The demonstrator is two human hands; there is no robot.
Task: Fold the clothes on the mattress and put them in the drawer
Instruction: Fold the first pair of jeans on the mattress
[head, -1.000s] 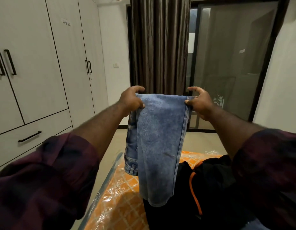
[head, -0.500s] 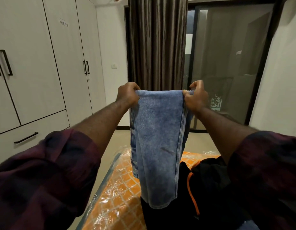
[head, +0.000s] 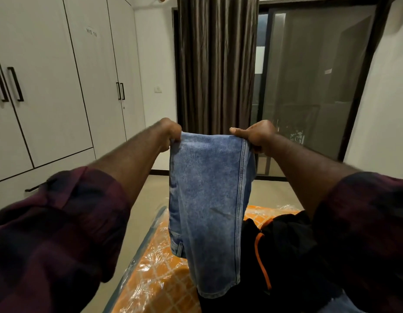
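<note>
— What's nearest?
— The plastic-wrapped orange mattress [head: 160, 279], with a black garment [head: 293, 256] heaped on it.
— And the jeans [head: 207, 199]?
— Hanging above it, doubled over. The left hand [head: 171, 132] and right hand [head: 259, 136] each pinch a top corner, fingers curled on denim. Beyond, on the left, is the closed drawer [head: 69, 162].

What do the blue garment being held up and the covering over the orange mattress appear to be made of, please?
The blue garment looks like denim: faded, mottled blue with a stitched seam down one side. The mattress covering seems to be clear plastic film: crinkled, with glossy glints over orange.
</note>
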